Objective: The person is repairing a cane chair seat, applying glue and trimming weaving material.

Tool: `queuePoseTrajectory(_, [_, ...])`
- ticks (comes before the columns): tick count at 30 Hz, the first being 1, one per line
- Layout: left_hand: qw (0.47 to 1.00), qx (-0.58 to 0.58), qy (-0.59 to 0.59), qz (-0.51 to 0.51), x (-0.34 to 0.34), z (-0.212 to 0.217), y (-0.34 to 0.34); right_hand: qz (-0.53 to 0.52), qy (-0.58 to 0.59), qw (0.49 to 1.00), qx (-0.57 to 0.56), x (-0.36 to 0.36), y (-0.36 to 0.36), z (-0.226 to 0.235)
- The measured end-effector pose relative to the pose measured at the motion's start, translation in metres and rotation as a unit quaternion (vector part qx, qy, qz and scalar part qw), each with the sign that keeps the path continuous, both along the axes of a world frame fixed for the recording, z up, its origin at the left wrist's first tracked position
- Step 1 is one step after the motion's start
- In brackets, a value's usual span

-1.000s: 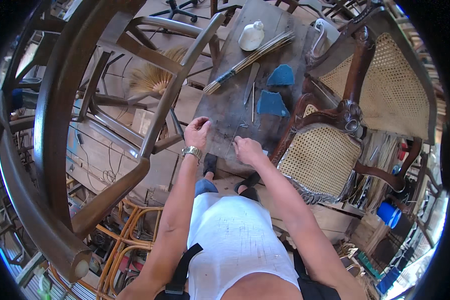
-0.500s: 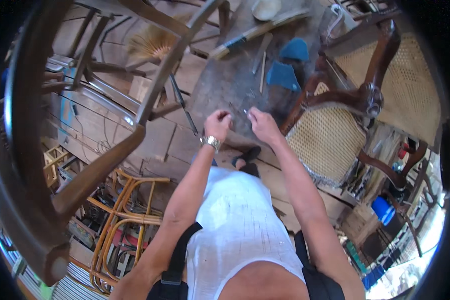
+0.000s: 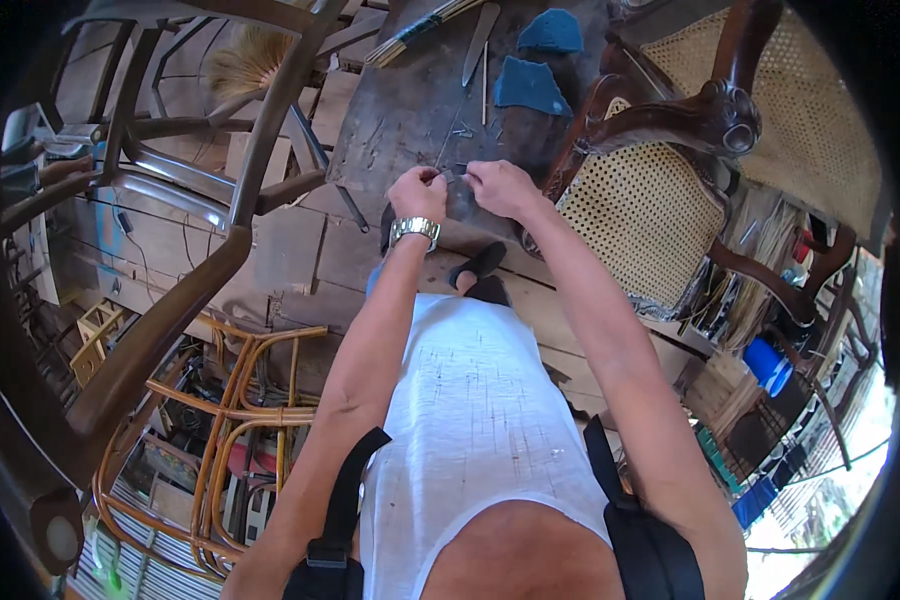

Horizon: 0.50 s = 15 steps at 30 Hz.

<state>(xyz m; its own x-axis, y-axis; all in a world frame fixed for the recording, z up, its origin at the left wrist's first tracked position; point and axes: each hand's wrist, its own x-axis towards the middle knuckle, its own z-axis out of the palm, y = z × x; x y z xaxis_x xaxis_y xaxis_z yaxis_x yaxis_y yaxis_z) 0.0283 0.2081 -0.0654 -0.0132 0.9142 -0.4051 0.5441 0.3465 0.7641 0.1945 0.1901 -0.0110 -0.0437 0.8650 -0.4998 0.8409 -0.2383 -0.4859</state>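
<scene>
Over the near edge of a dark, worn board (image 3: 370, 130), my left hand (image 3: 417, 195), with a metal watch on its wrist, is closed with its fingertips pinched. My right hand (image 3: 502, 188) faces it a short gap away, also in a pinch. Something small, thin and dark shows between the fingertips, too small to name. Just beyond them, several small slender metal-looking bits (image 3: 462, 130) lie on the board. Farther out rest a thin stick (image 3: 485, 85), a flat knife-like blade (image 3: 480, 45), two torn blue sheets (image 3: 530, 85) and a bundle of thin sticks (image 3: 425, 30).
On the right, a carved dark wooden chair frame (image 3: 660, 120) with woven cane panels (image 3: 635, 235) stands close to my right forearm. A large brown chair frame (image 3: 160, 330) fills the left. Beyond it are a straw broom (image 3: 245, 65) and, below, rattan furniture (image 3: 235, 410).
The view has shifted, so board and chairs appear higher and farther left. My hands have come closer together; the pinch of both continues.
</scene>
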Motion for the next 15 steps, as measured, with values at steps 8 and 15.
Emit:
queuePoseTrajectory(8, [1.0,0.007,0.017,-0.013,-0.001,-0.0031,-0.0003,0.004,0.006,1.0,-0.004,0.0021,0.0056,0.0006])
queuePoseTrajectory(15, [1.0,0.006,0.021,-0.012,-0.0008,0.0004,-0.0006,0.012,0.018,0.999,-0.027,0.0034,0.0083,-0.0003])
